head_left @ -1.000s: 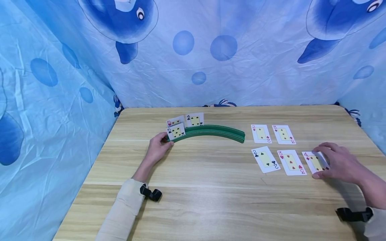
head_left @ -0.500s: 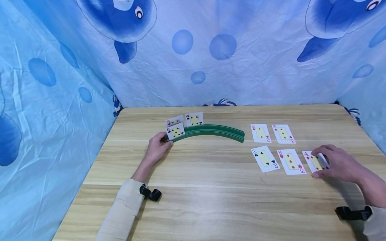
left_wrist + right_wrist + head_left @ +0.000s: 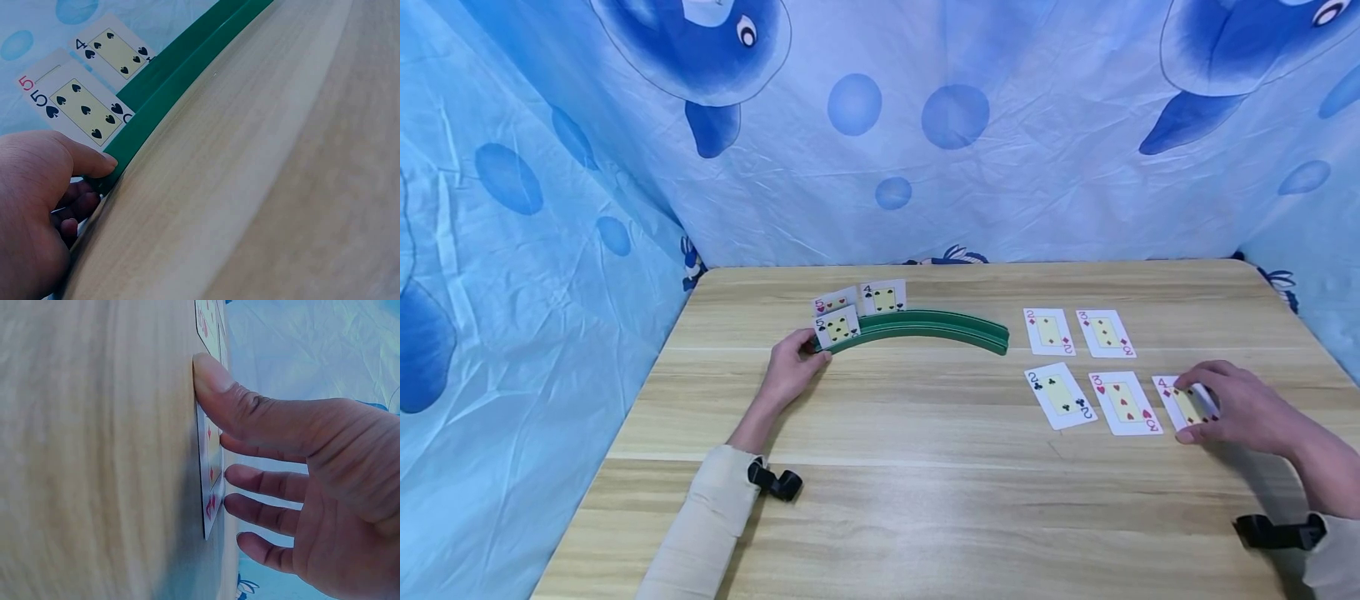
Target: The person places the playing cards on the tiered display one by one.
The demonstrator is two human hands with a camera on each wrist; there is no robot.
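Works at a pale wood-grain bench (image 3: 925, 500), streaked crosswise and softly glossed with light, backed and flanked by a blue curtain (image 3: 1015, 200) printed with bubbles and cartoon sea animals. Clamps the left hand (image 3: 792, 367) on the left end of a curved green card rack (image 3: 936, 325), loaded there with the five of spades (image 3: 837, 327), five of hearts (image 3: 833, 301) and four of spades (image 3: 884, 296). Sets the right hand (image 3: 1240, 404), thumb and fingers apart, across the four of diamonds (image 3: 1180, 406), flat on the bench beside the three of hearts (image 3: 1125, 404); cannot tell whether pinching it
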